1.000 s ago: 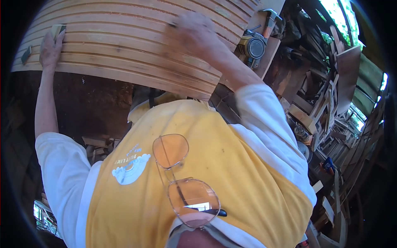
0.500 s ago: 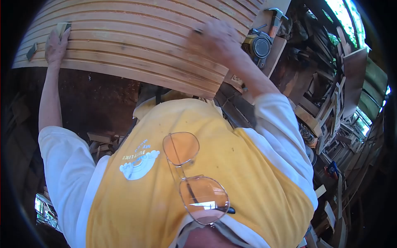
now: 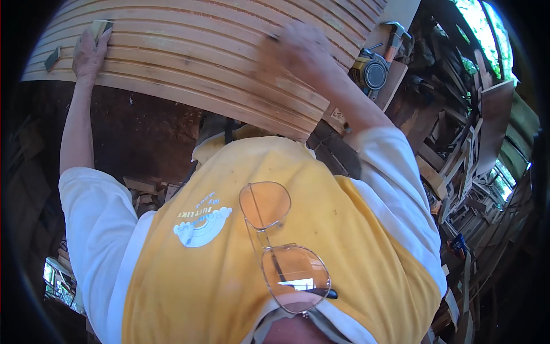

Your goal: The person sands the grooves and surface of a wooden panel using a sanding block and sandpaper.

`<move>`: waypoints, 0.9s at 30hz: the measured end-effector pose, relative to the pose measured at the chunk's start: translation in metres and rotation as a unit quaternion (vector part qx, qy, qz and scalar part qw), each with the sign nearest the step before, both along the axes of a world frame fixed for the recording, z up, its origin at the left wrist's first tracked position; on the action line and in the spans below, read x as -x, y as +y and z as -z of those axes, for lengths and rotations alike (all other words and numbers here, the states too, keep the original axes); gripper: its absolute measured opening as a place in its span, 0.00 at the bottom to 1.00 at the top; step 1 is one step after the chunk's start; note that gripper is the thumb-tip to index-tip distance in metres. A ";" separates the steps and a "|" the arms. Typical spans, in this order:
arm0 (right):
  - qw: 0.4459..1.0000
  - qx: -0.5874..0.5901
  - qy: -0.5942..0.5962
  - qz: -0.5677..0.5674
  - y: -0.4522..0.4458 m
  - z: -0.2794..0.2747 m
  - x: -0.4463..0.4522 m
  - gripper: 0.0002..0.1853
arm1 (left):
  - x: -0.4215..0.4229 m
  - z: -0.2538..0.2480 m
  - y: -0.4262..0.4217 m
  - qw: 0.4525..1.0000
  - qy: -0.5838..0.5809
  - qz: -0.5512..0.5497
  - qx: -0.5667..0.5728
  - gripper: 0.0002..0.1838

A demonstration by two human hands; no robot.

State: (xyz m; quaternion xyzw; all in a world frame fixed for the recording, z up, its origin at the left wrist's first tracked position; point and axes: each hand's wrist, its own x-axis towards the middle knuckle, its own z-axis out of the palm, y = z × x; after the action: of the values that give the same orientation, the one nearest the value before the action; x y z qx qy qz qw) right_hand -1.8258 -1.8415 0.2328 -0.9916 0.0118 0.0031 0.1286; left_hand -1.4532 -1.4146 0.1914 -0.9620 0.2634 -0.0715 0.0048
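Observation:
A wide wooden panel (image 3: 189,54) with long parallel grooves spans the top of the view. At its left side my left hand (image 3: 89,57) lies on the boards, thumb and fingers around a small pale wooden block (image 3: 102,27). Just left of that hand, a small dark greenish piece (image 3: 52,58) sits on the panel. My right hand (image 3: 301,49) is over the right half of the panel, smeared by motion. It looks closed, with a dark bit and a brownish blur at its fingers; what it holds I cannot make out.
Right of the panel stand a round-faced power tool (image 3: 372,73) and a hammer (image 3: 395,41) with an orange handle. Piled wood offcuts (image 3: 452,157) fill the right side. More scraps (image 3: 143,192) lie below on the left. Tinted glasses (image 3: 292,275) hang at my chest.
The whole view has shifted slightly, so the panel and tools sit further right and a little higher. My right hand stays blurred over the same area; my left hand keeps the block.

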 end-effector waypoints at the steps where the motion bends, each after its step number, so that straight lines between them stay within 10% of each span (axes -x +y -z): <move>1: 0.999 0.031 0.043 -0.006 -0.026 -0.005 0.037 0.13 | 0.003 0.000 0.000 1.000 0.002 -0.001 -0.003 0.36; 5: 0.997 0.070 0.031 0.024 -0.070 -0.010 0.112 0.21 | 0.009 -0.002 -0.004 1.000 0.003 -0.029 -0.008 0.36; 12: 0.992 -0.034 -0.117 0.023 0.060 0.016 -0.080 0.08 | 0.002 0.001 0.000 1.000 0.021 0.004 -0.003 0.37; 20: 0.993 0.103 0.057 0.028 -0.069 -0.024 0.151 0.18 | -0.006 0.006 0.009 1.000 0.014 -0.006 -0.020 0.38; 27: 0.996 0.092 0.008 0.003 -0.078 -0.024 0.120 0.17 | -0.005 0.003 0.007 0.999 0.035 -0.014 -0.016 0.38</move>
State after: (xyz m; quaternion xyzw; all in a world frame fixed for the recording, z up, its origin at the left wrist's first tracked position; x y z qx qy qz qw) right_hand -1.9453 -1.9193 0.2569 -0.9992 0.0157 0.0097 0.0367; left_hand -1.4483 -1.4076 0.1883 -0.9674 0.2508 -0.0335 0.0118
